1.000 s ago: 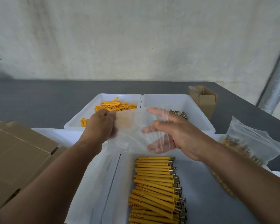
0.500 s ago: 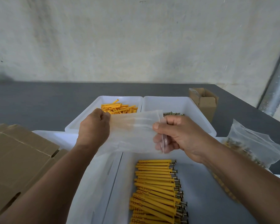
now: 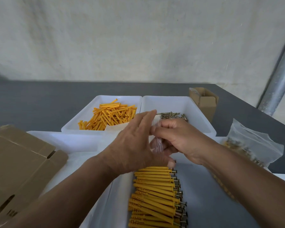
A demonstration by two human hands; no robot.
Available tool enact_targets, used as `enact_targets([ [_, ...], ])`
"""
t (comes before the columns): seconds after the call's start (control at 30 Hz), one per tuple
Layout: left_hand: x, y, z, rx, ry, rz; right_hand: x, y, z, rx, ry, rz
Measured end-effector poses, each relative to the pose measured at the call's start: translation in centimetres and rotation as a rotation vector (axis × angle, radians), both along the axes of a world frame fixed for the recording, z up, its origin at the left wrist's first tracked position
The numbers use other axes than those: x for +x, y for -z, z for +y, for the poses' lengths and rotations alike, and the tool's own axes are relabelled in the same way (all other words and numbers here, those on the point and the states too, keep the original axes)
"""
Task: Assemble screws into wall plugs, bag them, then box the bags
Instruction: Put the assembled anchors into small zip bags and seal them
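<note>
1. Head view, centre of frame: clear bag (image 3: 157,143), empty as far as can be seen, is held between both hands above the far end of the near tray (image 3: 220,203).
2. Right hand (image 3: 179,140): fingers are curled and one edge of the clear bag is pinched.
3. Left hand (image 3: 135,145): fingers are kept straight and laid flat against the film. No grasp is shown.
4. Lower centre: assembled plugs (image 3: 155,186) are stacked in a row in the near tray, screw heads to the right.
5. Upper centre: loose wall plugs (image 3: 109,116) and screws (image 3: 171,115) are kept in two separate white trays side by side.
6. Right edge: filled bag (image 3: 253,145). Upper right: small carton (image 3: 206,102), flaps open. Left edge: flat cardboard (image 3: 20,158).
7. Handling, as judged: the clear bag is thin, limp, very light and slippery, and its layers are likely to cling. It is best taken at the mouth, one lip pinched per hand and drawn apart. The assembled plugs are stiff, light and prone to roll, so a bundle is best gripped across the middle.
</note>
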State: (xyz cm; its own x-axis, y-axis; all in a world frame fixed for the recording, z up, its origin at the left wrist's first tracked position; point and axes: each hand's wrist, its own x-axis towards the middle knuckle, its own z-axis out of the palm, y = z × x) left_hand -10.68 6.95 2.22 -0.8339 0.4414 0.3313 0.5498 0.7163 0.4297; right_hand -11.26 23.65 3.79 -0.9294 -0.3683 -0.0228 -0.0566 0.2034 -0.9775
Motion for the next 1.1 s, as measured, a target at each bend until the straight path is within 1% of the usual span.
enact_targets([
  [0.1, -0.4, 0.6, 0.0, -0.124, -0.010, 0.054, 0.1, 0.0, -0.2, 0.021, -0.031, -0.013],
  [0.2, -0.5, 0.8, -0.2, -0.162, -0.027, 0.057, 0.2, 0.0, -0.2, 0.055, -0.044, -0.007],
  [0.4, -0.7, 1.0, -0.3, -0.132, -0.048, 0.019, 0.2, -0.4, 0.2, 0.065, -0.051, -0.009],
  [0.67, -0.9, 1.0, -0.4, -0.131, -0.018, -0.126, 0.1, -0.4, 0.3, 0.093, 0.045, 0.061],
  [0.97, -0.9, 1.1, -0.6, -0.058, -0.022, -0.132, 0.3, -0.6, 0.2, 0.075, 0.036, 0.063],
  [1.1, -0.8, 0.7, -0.7, -0.022, -0.058, -0.108, -0.2, -1.8, 1.3, 0.170, 0.057, 0.015],
])
